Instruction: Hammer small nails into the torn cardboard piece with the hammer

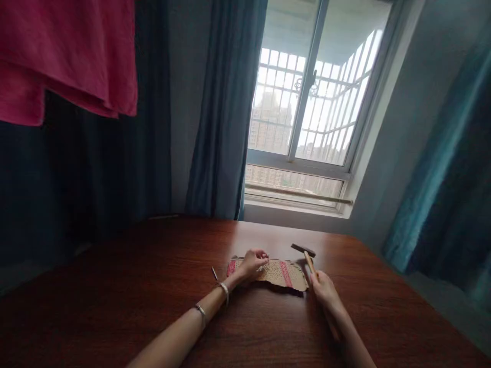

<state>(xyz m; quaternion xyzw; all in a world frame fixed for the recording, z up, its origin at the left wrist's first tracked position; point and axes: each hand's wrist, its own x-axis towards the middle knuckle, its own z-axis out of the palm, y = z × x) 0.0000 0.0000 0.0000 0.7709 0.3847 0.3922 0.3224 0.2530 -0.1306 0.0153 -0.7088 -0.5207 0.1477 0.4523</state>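
A torn piece of brown cardboard [286,276] with red stripes and many small holes lies on the dark wooden table [153,286]. My left hand [253,263] rests on its left part, fingers pinched together on something small I cannot make out. My right hand [324,289] grips the wooden handle of a hammer [305,253], whose dark head hangs just above the cardboard's far right edge. Two bracelets sit on my left wrist.
A small dark nail-like object [214,273] lies on the table left of the cardboard. Behind the table are a barred window [307,112], blue curtains [226,112] on both sides, and a pink cloth [69,56] hanging at the upper left.
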